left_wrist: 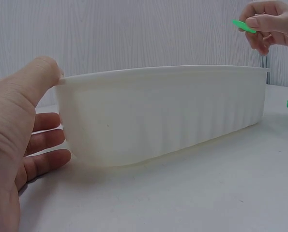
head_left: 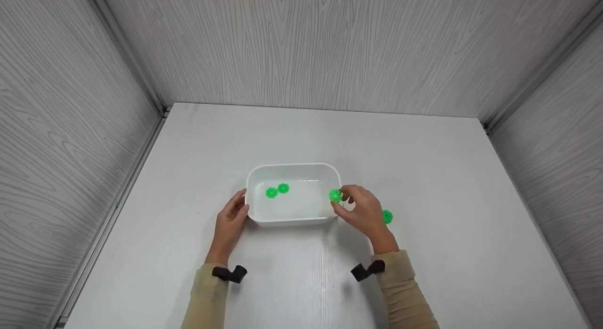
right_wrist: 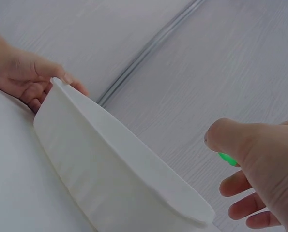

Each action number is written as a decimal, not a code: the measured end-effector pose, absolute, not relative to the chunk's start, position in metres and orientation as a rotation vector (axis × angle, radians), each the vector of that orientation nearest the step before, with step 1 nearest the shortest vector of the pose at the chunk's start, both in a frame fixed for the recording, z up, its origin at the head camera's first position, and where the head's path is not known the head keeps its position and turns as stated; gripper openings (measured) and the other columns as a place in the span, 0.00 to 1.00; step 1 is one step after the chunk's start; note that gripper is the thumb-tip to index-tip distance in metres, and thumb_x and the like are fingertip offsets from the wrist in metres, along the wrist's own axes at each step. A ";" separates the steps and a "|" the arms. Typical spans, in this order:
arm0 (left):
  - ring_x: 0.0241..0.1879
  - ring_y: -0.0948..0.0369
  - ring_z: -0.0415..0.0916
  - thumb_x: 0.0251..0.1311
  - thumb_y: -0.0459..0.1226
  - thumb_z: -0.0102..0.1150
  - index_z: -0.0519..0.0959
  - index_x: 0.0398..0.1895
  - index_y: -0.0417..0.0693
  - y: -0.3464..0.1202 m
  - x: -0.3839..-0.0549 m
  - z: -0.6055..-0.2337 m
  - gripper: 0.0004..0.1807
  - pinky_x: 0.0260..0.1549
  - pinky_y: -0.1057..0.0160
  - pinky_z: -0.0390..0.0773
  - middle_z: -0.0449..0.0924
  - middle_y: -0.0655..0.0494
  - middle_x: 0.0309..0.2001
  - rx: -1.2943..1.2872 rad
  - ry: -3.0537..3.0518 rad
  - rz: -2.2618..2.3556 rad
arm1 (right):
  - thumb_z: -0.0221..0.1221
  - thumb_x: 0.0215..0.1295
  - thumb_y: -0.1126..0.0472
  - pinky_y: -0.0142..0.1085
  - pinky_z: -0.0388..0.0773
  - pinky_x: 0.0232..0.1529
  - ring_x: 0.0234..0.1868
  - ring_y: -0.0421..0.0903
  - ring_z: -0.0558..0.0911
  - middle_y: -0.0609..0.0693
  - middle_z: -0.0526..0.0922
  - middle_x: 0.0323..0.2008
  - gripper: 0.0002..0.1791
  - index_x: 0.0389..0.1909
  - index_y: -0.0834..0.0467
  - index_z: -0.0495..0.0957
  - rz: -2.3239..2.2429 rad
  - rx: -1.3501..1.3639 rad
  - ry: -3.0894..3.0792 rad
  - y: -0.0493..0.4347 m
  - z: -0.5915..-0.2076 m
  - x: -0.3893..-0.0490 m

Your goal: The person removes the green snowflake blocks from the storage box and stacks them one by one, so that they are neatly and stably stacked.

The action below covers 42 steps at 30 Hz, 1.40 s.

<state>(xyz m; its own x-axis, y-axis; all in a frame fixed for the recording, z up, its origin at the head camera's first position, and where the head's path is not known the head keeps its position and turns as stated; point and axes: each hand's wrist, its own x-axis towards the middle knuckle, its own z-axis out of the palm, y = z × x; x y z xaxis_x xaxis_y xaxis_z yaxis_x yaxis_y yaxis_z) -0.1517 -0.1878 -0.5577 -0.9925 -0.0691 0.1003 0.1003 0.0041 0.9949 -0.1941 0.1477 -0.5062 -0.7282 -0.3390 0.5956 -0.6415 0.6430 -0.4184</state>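
A white plastic tub [head_left: 292,221] stands on the table. My left hand [head_left: 231,217] holds its left end, the thumb [left_wrist: 39,72] at the rim and the other fingers against the outer wall. Between thumb and fingertips my right hand [head_left: 362,211] pinches a green flower-shaped disc [head_left: 335,195], raised above the tub's right rim. In the right wrist view only a bit of that disc [right_wrist: 228,158] shows behind the thumb. Two similar green discs [head_left: 272,193] lie side by side in the left half of the tub. Another green disc [head_left: 387,216] lies on the table beside my right wrist.
The white tabletop [head_left: 424,168] extends around the tub on all sides. Wood-grain panels [head_left: 301,51] enclose it at the back, left and right. A black camera mount [head_left: 230,274] sits on each sleeve cuff.
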 end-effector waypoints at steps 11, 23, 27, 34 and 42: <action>0.55 0.43 0.67 0.65 0.34 0.53 0.65 0.65 0.43 -0.187 -0.151 -0.559 0.25 0.47 0.69 0.73 0.69 0.35 0.56 -0.026 -2.132 -2.149 | 0.68 0.49 0.62 0.39 0.75 0.25 0.26 0.45 0.76 0.50 0.80 0.26 0.15 0.38 0.61 0.79 0.886 0.623 -2.404 0.185 -0.513 -0.182; 0.53 0.46 0.70 0.65 0.36 0.53 0.65 0.66 0.45 -0.188 -0.150 -0.559 0.25 0.45 0.68 0.74 0.71 0.40 0.55 0.004 -2.171 -2.105 | 0.68 0.49 0.62 0.41 0.75 0.22 0.24 0.46 0.76 0.51 0.79 0.24 0.16 0.37 0.64 0.78 0.892 0.495 -2.392 0.221 -0.529 -0.176; 0.53 0.46 0.70 0.65 0.37 0.53 0.65 0.66 0.46 -0.189 -0.153 -0.564 0.25 0.46 0.68 0.74 0.71 0.40 0.55 0.007 -2.161 -2.119 | 0.67 0.50 0.62 0.39 0.73 0.22 0.24 0.46 0.76 0.51 0.79 0.24 0.15 0.38 0.64 0.78 0.887 0.440 -2.424 0.233 -0.534 -0.174; 0.53 0.50 0.70 0.65 0.41 0.54 0.67 0.65 0.55 -0.192 -0.162 -0.585 0.25 0.46 0.68 0.74 0.72 0.45 0.55 0.032 -2.158 -2.114 | 0.67 0.51 0.59 0.39 0.70 0.24 0.27 0.47 0.76 0.51 0.79 0.27 0.16 0.38 0.62 0.78 0.881 0.285 -2.515 0.249 -0.544 -0.169; 0.52 0.52 0.70 0.64 0.43 0.54 0.67 0.65 0.56 -0.190 -0.161 -0.587 0.25 0.46 0.68 0.74 0.72 0.47 0.54 0.022 -2.161 -2.078 | 0.67 0.52 0.57 0.41 0.72 0.26 0.30 0.47 0.76 0.53 0.78 0.32 0.15 0.37 0.61 0.78 0.843 0.190 -2.602 0.257 -0.558 -0.166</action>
